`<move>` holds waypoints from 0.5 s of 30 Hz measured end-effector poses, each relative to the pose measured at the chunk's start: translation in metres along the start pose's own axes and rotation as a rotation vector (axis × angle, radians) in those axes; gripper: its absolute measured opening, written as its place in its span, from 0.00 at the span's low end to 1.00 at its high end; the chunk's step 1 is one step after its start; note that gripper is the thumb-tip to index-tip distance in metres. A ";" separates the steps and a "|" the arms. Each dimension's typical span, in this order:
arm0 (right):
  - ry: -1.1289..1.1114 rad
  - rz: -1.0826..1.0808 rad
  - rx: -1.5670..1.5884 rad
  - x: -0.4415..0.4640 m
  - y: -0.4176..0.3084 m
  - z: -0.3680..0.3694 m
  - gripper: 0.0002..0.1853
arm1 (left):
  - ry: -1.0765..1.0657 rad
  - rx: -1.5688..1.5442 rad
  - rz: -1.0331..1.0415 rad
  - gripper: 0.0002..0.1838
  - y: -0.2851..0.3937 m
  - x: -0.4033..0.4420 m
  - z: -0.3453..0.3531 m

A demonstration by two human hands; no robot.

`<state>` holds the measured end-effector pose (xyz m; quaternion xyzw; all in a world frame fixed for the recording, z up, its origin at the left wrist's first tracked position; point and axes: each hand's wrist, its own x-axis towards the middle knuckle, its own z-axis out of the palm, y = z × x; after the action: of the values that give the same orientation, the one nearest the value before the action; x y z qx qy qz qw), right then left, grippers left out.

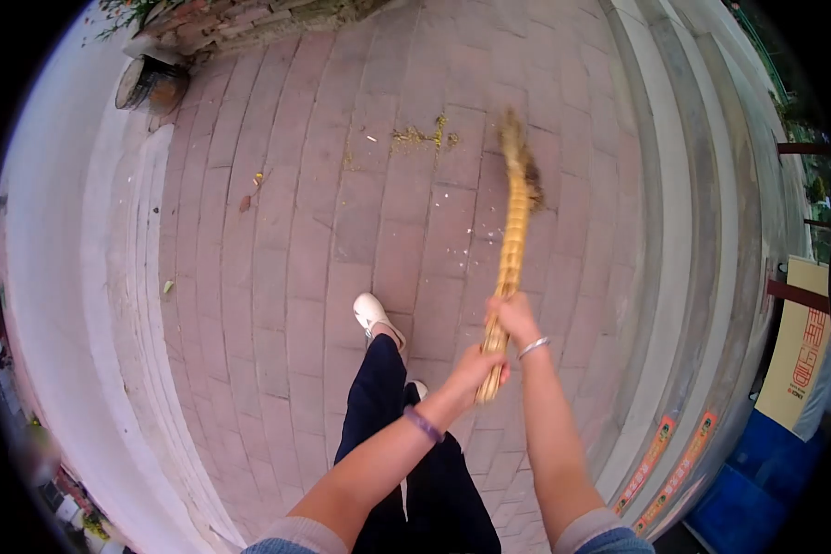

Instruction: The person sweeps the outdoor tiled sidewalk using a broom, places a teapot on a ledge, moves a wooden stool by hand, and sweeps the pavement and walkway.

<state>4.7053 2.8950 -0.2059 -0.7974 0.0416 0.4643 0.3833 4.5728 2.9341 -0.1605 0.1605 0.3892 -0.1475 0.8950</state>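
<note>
A straw broom (513, 231) with a ribbed yellow handle reaches away from me over the brick paving, its brown bristles blurred at the far end. My left hand (478, 369) wraps round the handle near its butt end, with a purple bangle on that wrist. Just above it, my right hand (515, 319) grips the same handle, and a silver bracelet circles that wrist. To the left of the bristles lies a small heap of yellow-green debris (425, 137). White bits (462, 249) are scattered beside the handle.
Stone steps (683, 185) with orange stickers run along the right, beside a beige box (797, 351) and a blue container (743, 480). A dark bucket (152, 85) stands at the upper left near a brick edging. Dry leaves (246, 202) lie left of centre. My white shoe (371, 312) is below centre.
</note>
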 end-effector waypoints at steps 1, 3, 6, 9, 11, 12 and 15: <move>0.004 -0.008 -0.008 0.028 -0.007 0.003 0.10 | -0.009 0.011 -0.027 0.07 0.024 0.020 -0.011; -0.078 0.010 -0.100 0.048 0.002 0.031 0.07 | 0.062 -0.084 -0.027 0.06 0.026 0.013 -0.031; -0.282 -0.046 -0.263 0.015 -0.029 0.130 0.08 | 0.319 -0.278 0.125 0.04 0.032 -0.042 -0.071; -0.587 -0.179 -0.381 -0.029 -0.049 0.202 0.12 | 0.517 -0.519 0.270 0.06 0.033 -0.097 -0.070; -0.841 -0.037 -0.375 -0.049 -0.096 0.219 0.11 | 0.586 -0.624 0.396 0.09 0.055 -0.107 -0.058; -0.924 -0.097 -0.371 -0.053 -0.101 0.226 0.12 | 0.718 -0.631 0.435 0.10 0.071 -0.115 -0.042; -0.731 -0.243 -0.400 -0.056 -0.111 0.217 0.14 | 0.551 -0.552 0.428 0.14 0.064 -0.114 -0.047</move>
<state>4.5670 3.0981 -0.1585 -0.6383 -0.2817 0.6666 0.2625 4.4927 3.0272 -0.0947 0.0260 0.5959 0.1990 0.7776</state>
